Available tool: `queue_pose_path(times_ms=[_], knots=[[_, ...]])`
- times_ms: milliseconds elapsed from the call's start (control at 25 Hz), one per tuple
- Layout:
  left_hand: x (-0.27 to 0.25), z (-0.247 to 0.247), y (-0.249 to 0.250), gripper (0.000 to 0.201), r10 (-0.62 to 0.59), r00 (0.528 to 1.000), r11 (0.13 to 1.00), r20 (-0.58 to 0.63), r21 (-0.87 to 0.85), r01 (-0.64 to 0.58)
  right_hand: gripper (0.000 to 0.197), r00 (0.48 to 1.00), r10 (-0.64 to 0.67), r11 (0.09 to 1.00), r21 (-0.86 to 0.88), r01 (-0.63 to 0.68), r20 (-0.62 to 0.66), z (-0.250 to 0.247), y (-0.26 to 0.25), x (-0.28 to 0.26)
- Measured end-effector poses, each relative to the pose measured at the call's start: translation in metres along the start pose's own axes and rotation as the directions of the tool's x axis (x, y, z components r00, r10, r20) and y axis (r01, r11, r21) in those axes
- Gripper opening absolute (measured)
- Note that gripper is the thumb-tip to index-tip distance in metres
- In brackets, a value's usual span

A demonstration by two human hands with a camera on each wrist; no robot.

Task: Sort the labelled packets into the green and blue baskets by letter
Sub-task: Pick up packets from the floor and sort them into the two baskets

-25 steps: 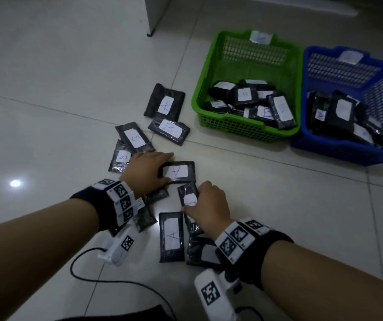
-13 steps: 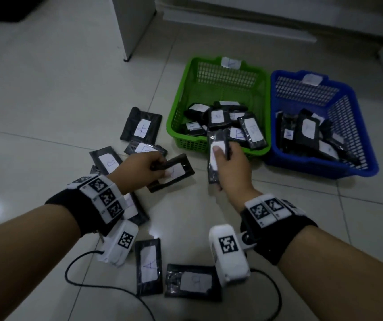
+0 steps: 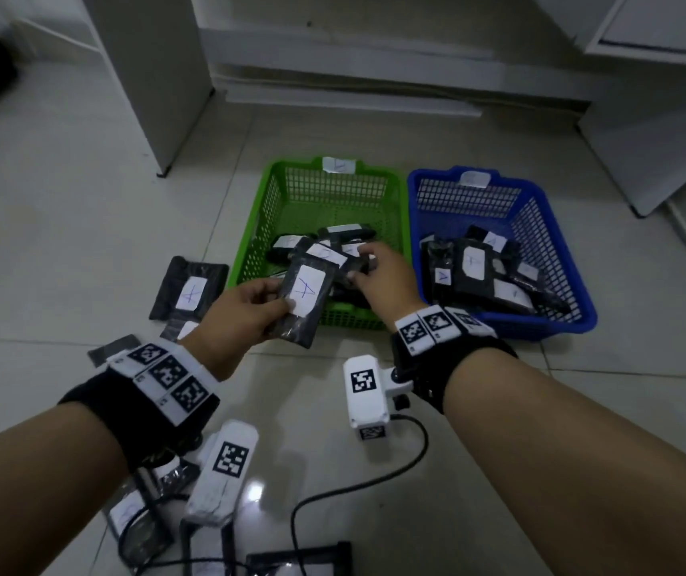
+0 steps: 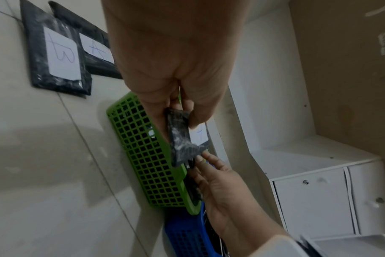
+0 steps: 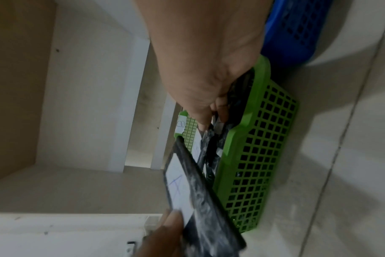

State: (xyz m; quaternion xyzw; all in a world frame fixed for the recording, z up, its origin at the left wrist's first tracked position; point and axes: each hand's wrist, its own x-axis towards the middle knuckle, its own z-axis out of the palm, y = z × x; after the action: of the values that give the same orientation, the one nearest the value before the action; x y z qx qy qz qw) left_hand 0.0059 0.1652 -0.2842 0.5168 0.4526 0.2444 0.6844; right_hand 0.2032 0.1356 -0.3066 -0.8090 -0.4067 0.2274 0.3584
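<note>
**Spotter:** Start from the left of the green basket. What do you have?

**Operator:** Loose packets on the floor to the left of it, the nearest one with its label up. Next, my left hand grips the A packet, thumb on the label. It is held in the air at the basket's near-left corner.

**Spotter:** Does A go in there?

**Operator:** No. From the right wrist I read B on the tag at the basket's far rim, so I judge this one belongs in the blue basket, which sits just right of the green one, walls touching or nearly so.

**Spotter:** And your right hand?

**Operator:** My right hand is over the green basket's pile, fingers curled on a dark packet. I can't read its letter.

**Spotter:** So it blocks the left hand's path.

**Operator:** Yes. I'd let go low over the pile and pull the right hand clear towards me. Then I'd carry the A packet across above the green rim and drop it flat, label up, among the A packets in the blue basket.

**Spotter:** Anything else?

**Operator:** A black cable trails on the floor on the near side of the green basket, with more packets lying near it.
</note>
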Motion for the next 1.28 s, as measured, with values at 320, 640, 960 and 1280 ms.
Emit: queue_pose_path(times_ms=[320,640,960,1280], knots=[[0.033,0.096,0.021,0.022,0.109,0.994,0.994,0.012,0.028,-0.109,0.028,0.873,-0.145,0.970,-0.241,0.033,-0.465,-0.066,0.067,-0.061],[0.083,0.214,0.008,0.050,0.331,0.910,0.699,0.251,0.583,-0.415,0.067,0.967,-0.077,0.839,-0.540,-0.068,-0.241,-0.090,0.142,-0.073],[0.115,0.233,-0.004,0.052,0.315,0.836,0.180,0.450,0.836,-0.518,0.085,0.985,-0.138,0.804,-0.592,0.051,-0.102,-0.103,0.153,-0.079],[0.055,0.111,0.016,0.025,0.268,0.802,0.284,0.533,0.752,-0.595,0.088,1.000,0.013,0.817,-0.577,0.002,0.022,-0.079,0.105,-0.106]])
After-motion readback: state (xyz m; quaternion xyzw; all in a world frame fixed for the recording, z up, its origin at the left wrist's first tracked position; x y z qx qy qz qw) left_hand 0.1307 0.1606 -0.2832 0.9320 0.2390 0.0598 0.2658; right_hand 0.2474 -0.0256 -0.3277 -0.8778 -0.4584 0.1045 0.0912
